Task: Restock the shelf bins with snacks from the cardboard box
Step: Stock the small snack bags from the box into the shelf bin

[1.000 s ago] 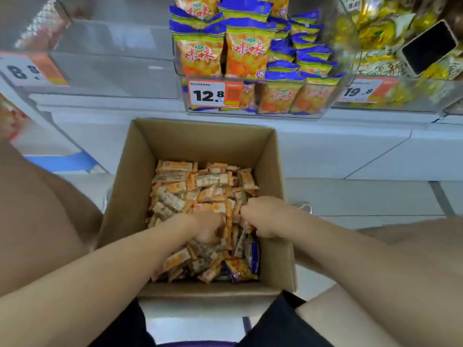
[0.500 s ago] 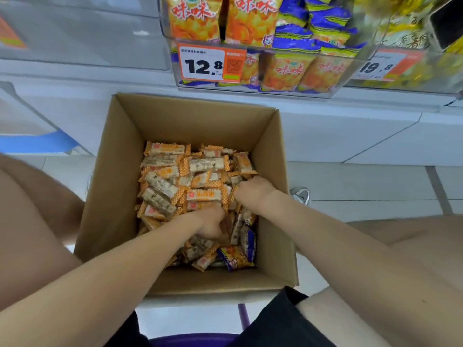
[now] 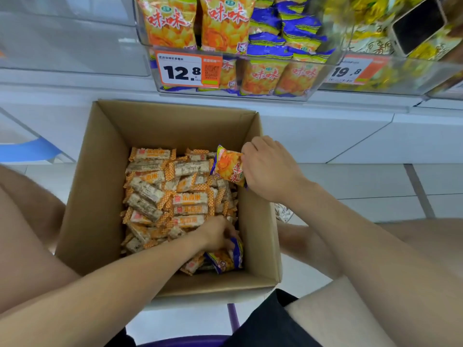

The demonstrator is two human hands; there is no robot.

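Gripped a small orange snack bag [image 3: 229, 167] in the right hand [image 3: 270, 169], fingers curled round its right edge, lifted clear of the pile and held tilted above the far right corner of the open cardboard box [image 3: 95, 196]. Reached the left hand [image 3: 216, 234] down into the near right part of the same box, knuckles up, fingertips buried beside a second bag [image 3: 225, 260] with a blue edge. Possibly pinched that bag, but could not tell from this angle, with the fingers hidden behind the back of the hand. Found the rest of the box filled with small wrapped bars [image 3: 160, 196] in orange-checked wrappers, heaped loosely and lying every way. Saw the box standing on the pale tiled floor [image 3: 375, 181], just in front of the white shelf [image 3: 325, 131]. Noted, directly above the far wall of the box, a clear shelf bin [image 3: 250, 95] stocked with bags of the same orange and blue print, some upright at the left and others stacked at the right, with a price tag [image 3: 188, 68] reading 12.8 on its front. Noted beside it on the right a neighbouring bin [image 3: 413, 81] of yellow packets, marked 19.8 on a second tag [image 3: 350, 70], with a dark-screened phone [image 3: 418, 28] propped among them. Sat or crouched with bare knees to either side of the box and black shorts [image 3: 270, 321] at the lower edge.
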